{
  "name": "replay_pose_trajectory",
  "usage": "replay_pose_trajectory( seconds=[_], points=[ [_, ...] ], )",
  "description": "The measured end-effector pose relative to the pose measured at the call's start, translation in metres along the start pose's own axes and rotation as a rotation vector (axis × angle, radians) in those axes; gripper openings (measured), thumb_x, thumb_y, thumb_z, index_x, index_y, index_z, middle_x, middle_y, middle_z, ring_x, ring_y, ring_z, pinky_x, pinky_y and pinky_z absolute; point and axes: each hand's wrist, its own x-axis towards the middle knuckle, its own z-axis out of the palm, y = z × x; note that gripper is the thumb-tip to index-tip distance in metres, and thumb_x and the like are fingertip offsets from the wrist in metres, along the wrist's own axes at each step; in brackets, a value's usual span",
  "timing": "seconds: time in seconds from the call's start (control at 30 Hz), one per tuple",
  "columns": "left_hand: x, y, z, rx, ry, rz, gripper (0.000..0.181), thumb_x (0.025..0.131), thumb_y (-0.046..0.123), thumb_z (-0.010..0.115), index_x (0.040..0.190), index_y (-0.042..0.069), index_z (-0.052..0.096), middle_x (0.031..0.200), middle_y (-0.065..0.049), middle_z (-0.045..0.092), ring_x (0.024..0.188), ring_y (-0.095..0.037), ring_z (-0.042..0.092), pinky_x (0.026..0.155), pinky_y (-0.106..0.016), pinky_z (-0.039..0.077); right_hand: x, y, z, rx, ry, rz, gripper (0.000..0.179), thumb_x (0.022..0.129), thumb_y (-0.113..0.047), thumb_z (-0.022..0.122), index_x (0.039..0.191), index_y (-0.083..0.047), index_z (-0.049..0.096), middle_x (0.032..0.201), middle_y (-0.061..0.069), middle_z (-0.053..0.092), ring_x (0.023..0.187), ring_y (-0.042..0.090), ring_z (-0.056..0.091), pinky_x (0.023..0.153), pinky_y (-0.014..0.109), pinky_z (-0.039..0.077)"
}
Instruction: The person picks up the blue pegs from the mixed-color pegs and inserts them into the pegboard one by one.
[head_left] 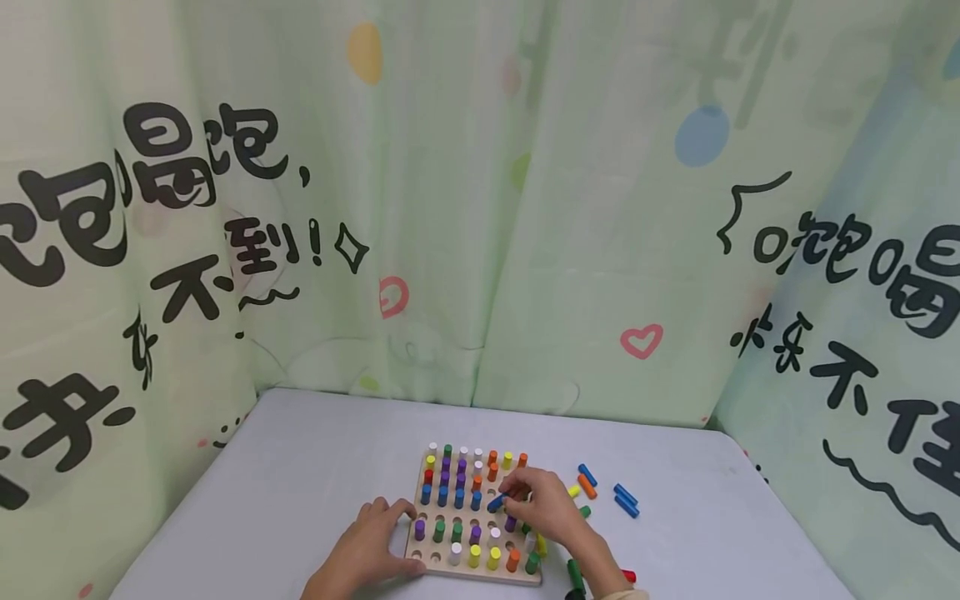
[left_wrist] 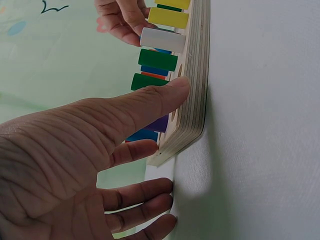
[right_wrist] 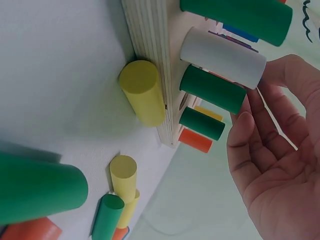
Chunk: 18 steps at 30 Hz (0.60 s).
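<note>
"Your fingers?"
"In the head view, my right hand (head_left: 542, 502) pinches a blue peg (head_left: 496, 502) over the pegboard (head_left: 480, 573); the right wrist view hides this peg."
"And left?"
"My left hand (head_left: 370, 539) is loosely extended, thumb touching the pegboard."

Left hand (head_left: 367, 537): bare, creases across the thumb base
Right hand (head_left: 547, 504): bare, lined palm
Right sleeve (head_left: 628, 595): pale beige, only the cuff's edge showing

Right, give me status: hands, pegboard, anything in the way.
Left hand touching pegboard at left edge. Right hand pinching blue peg, tilted over pegboard. Loose pegs to pegboard's right; no obstruction seen.
</note>
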Motion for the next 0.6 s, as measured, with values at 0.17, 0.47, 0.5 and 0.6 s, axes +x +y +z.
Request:
replay_pose_trajectory(
  seconds=[0.17, 0.47, 0.5, 0.6],
  points=[
    [0.0009, -0.0005, 0.0002, 0.000, -0.003, -0.004, 0.061, 0.068, 0.042, 0.094, 0.115, 0.020, 0.063, 0.102, -0.008, 0.052, 0.095, -0.028, 0.048, 0.087, -0.056, 0.050, 0.0021, -0.0016, 0.0020, -0.018, -0.012, -0.002, 0.011, 0.090, -0.006, 0.074, 0.102, -0.007, 0.074, 0.094, -0.004, 0.069, 0.079, 0.009, 0.059, 0.071, 0.022, 0.052],
    [0.0010, 0.0026, -0.0008, 0.001, -0.004, -0.024, 0.060, 0.068, 0.041, 0.095, 0.115, 0.020, 0.064, 0.101, -0.008, 0.053, 0.094, -0.028, 0.048, 0.088, -0.056, 0.051, 0.0019, -0.0034, 0.0044, -0.015, 0.020, 0.004, 0.012, 0.092, -0.010, 0.076, 0.103, -0.006, 0.074, 0.092, -0.004, 0.070, 0.080, 0.008, 0.061, 0.072, 0.021, 0.053],
    [0.0007, 0.0029, -0.0009, -0.001, -0.005, -0.027, 0.060, 0.068, 0.041, 0.095, 0.115, 0.019, 0.064, 0.101, -0.008, 0.053, 0.094, -0.027, 0.048, 0.088, -0.056, 0.051, 0.0009, -0.0035, 0.0040, -0.010, 0.027, 0.011, 0.012, 0.092, -0.010, 0.076, 0.103, -0.006, 0.073, 0.092, -0.004, 0.070, 0.080, 0.009, 0.061, 0.071, 0.021, 0.053],
    [-0.0001, 0.0035, -0.0009, -0.002, -0.006, -0.033, 0.061, 0.067, 0.042, 0.095, 0.115, 0.019, 0.065, 0.102, -0.008, 0.053, 0.094, -0.027, 0.048, 0.089, -0.057, 0.051, -0.0029, -0.0031, 0.0023, 0.001, 0.061, 0.024, 0.012, 0.092, -0.012, 0.075, 0.103, -0.007, 0.073, 0.092, -0.004, 0.070, 0.080, 0.009, 0.062, 0.070, 0.022, 0.051]
  ],
)
